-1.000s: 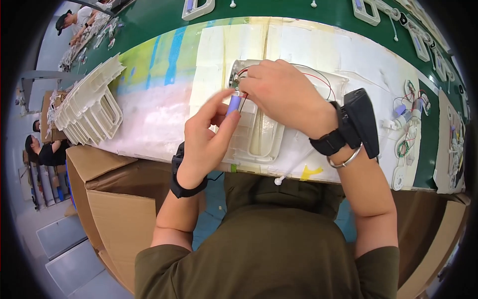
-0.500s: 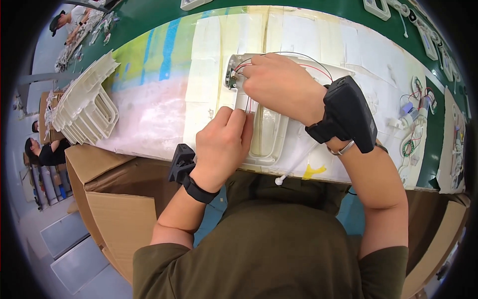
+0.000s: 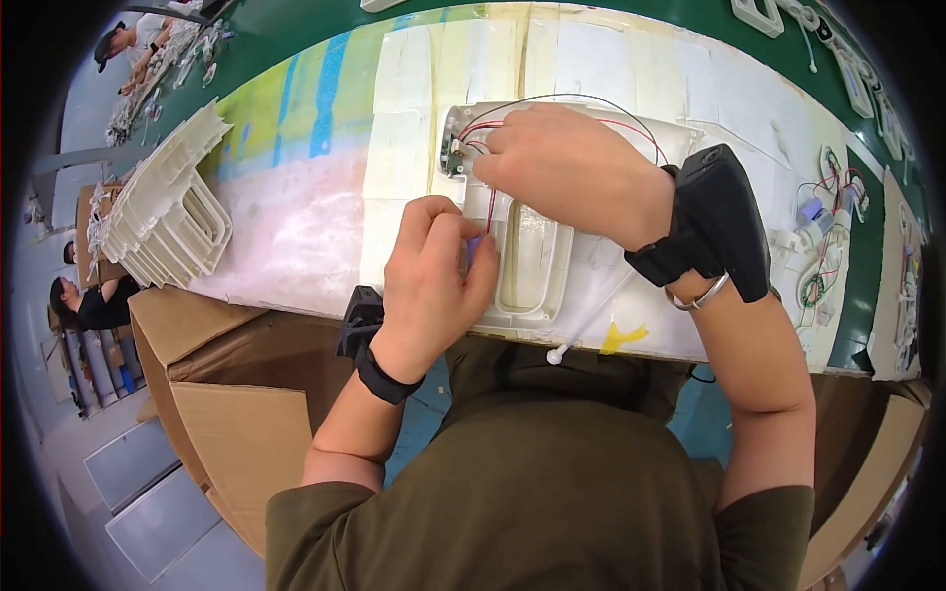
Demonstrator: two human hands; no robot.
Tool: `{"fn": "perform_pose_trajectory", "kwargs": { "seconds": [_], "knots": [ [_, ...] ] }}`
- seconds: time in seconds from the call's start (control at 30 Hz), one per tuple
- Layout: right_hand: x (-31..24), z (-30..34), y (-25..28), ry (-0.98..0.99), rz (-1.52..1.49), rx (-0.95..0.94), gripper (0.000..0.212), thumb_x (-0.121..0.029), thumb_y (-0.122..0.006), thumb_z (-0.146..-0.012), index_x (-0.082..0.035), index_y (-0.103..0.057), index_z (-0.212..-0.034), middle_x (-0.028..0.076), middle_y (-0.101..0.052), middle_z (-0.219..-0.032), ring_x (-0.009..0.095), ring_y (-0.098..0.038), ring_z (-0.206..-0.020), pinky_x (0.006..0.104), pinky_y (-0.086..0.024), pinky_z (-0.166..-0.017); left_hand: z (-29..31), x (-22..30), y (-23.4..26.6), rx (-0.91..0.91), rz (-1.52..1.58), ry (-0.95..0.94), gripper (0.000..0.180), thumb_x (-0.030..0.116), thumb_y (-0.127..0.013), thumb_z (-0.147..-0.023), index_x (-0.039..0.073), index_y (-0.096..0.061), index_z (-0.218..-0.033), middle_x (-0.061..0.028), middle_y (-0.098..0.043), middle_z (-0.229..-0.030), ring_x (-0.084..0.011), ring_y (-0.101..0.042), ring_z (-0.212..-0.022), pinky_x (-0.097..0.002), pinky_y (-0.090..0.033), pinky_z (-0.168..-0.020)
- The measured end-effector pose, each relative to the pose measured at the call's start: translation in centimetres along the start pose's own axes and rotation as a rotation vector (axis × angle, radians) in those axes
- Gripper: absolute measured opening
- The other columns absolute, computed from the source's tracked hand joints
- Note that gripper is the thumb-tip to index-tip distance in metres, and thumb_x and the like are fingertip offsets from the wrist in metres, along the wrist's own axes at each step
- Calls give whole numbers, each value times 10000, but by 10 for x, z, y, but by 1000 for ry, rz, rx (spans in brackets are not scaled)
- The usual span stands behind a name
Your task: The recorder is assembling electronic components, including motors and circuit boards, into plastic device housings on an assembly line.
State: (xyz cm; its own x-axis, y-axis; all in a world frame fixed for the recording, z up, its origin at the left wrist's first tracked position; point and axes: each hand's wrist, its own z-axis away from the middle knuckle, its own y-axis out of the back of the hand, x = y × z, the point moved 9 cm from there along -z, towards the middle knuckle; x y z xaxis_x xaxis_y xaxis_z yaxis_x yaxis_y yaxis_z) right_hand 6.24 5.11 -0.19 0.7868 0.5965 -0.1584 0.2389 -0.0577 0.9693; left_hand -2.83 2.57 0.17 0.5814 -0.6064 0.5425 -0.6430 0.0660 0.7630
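Note:
My left hand (image 3: pixel 431 281) is closed in a pinch beside the white plastic housing (image 3: pixel 559 286). A small purple part (image 3: pixel 473 249) shows between its thumb and fingers, with thin red wires (image 3: pixel 491 210) running up from it. Over the upper part of the housing, my right hand (image 3: pixel 562 169) is closed with its fingers curled down among the wires. Its fingertips are hidden, so what they grip cannot be made out. At the housing's upper left corner sits a small circuit board (image 3: pixel 452 156). A black wire (image 3: pixel 581 96) arcs above my right hand.
White slatted plastic parts (image 3: pixel 163 212) stand stacked on the table's left. Wired parts (image 3: pixel 818 227) lie on the right. A white cable (image 3: pixel 591 320) and yellow tape (image 3: pixel 628 337) are near the front edge. A cardboard box (image 3: pixel 236 394) stands below. Other people work at the far left.
My left hand has shifted slightly left and its thumb and fingers have parted around the purple part, which now shows. My right wrist has moved a little right.

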Motion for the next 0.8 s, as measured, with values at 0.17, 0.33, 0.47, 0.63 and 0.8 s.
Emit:
{"fn": "perform_pose_trajectory", "kwargs": {
  "seconds": [0.17, 0.33, 0.47, 0.63, 0.8],
  "knots": [
    [-3, 1, 1, 23, 8, -9, 86, -11, -597, -712, -49, -609, -788, 66, -597, -799, 232, -589, -847, 319, -472, -780, -1, 14, 0, 72, -158, -120, 98, 15, -645, -709, 26, -551, -738, -82, -550, -809, -258, -550, -688, -338, -463, -560],
    [1, 1, 3, 13, 19, 21, 92, -5, -599, -707, -52, -617, -783, 67, -595, -793, 231, -587, -851, 321, -470, -785, -5, 3, -7, -12, -64, -41, 66, -24, -633, -752, -11, -598, -807, -116, -574, -861, -246, -567, -715, -324, -473, -616],
    [1, 2, 2, 14, -20, 29, 90, -3, -600, -705, -51, -620, -778, 67, -598, -803, 233, -585, -866, 327, -466, -788, 6, 11, -9, -80, -80, -151, 138, 0, -633, -781, -22, -628, -916, -142, -571, -969, -270, -568, -807, -328, -481, -690],
    [0, -2, 1, -4, 27, -8, 79, -26, -605, -712, -76, -637, -764, 43, -606, -780, 211, -582, -873, 310, -451, -779, 5, 11, -11, -72, -153, -203, 332, 55, -627, -778, -2, -597, -1103, -114, -529, -1026, -272, -527, -834, -362, -448, -741],
    [1, -3, -1, -38, 93, -84, 81, -56, -610, -720, -100, -661, -764, 16, -619, -759, 192, -577, -881, 295, -434, -771, -3, 18, -16, -184, -270, -225, 341, 82, -608, -794, 7, -594, -1126, -110, -525, -1017, -264, -517, -823, -361, -438, -734]
  ]
}}
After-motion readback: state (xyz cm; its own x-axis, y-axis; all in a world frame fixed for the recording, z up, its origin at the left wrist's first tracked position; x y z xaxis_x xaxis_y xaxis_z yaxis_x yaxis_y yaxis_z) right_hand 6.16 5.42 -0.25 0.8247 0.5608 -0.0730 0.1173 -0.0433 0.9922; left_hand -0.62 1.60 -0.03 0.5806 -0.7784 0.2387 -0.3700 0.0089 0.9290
